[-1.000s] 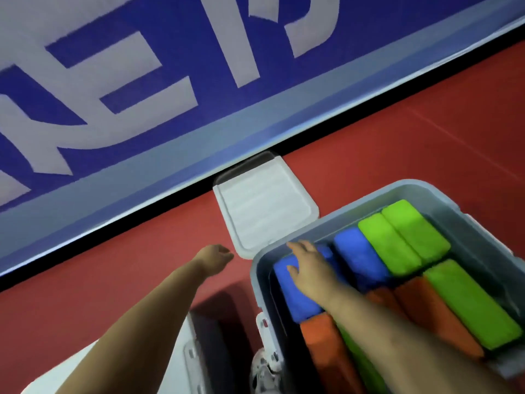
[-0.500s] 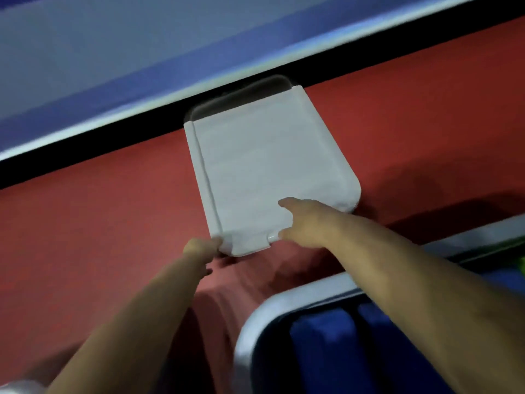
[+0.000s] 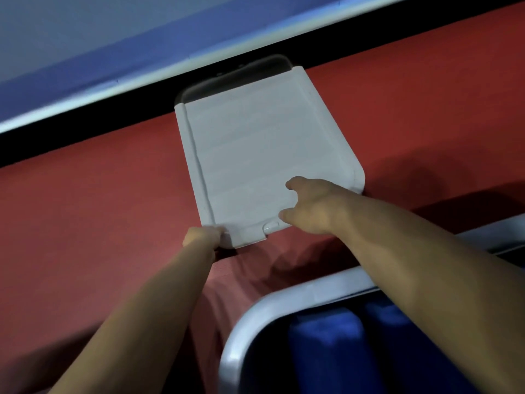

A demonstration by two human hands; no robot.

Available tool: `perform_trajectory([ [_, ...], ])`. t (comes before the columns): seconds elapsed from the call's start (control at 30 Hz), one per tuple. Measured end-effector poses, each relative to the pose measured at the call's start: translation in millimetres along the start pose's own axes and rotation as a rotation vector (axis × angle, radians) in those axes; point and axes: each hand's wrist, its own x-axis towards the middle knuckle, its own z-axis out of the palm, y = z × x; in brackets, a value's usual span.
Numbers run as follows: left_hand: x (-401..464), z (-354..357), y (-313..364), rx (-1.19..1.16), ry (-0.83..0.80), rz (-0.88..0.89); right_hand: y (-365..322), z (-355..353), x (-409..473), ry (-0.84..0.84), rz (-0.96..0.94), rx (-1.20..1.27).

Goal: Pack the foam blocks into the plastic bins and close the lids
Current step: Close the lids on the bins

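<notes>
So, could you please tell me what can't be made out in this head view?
- Bin: mostly cut off by the bottom edge; the right arm covers part.
- Blue blocks: only their ends show.
- Left hand fingers: hidden under the lid corner.
- Lid's far end: lost in shadow.

a red floor covering [image 3: 85,211] fills the middle band of the frame from left to right, creased into folds at lower centre. above it a black strip [image 3: 71,143] runs slantwise, rising toward the upper right. beyond that strip, across the upper left of the frame, stands a blue and pale grey board [image 3: 99,38] with a light lower edge.
</notes>
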Motion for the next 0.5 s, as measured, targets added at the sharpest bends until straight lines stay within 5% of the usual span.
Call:
perform_trajectory([
  [0.3,-16.5,-14.9,-9.5,-0.17,-0.062,-0.01,6.4,-2.4,9.1,0.082,-0.005,0.041],
  [0.5,-112.2,-50.6,30.2,-0.51,-0.151,0.23,2.7,10.4,-32.3,0.098,-0.159,-0.03],
])
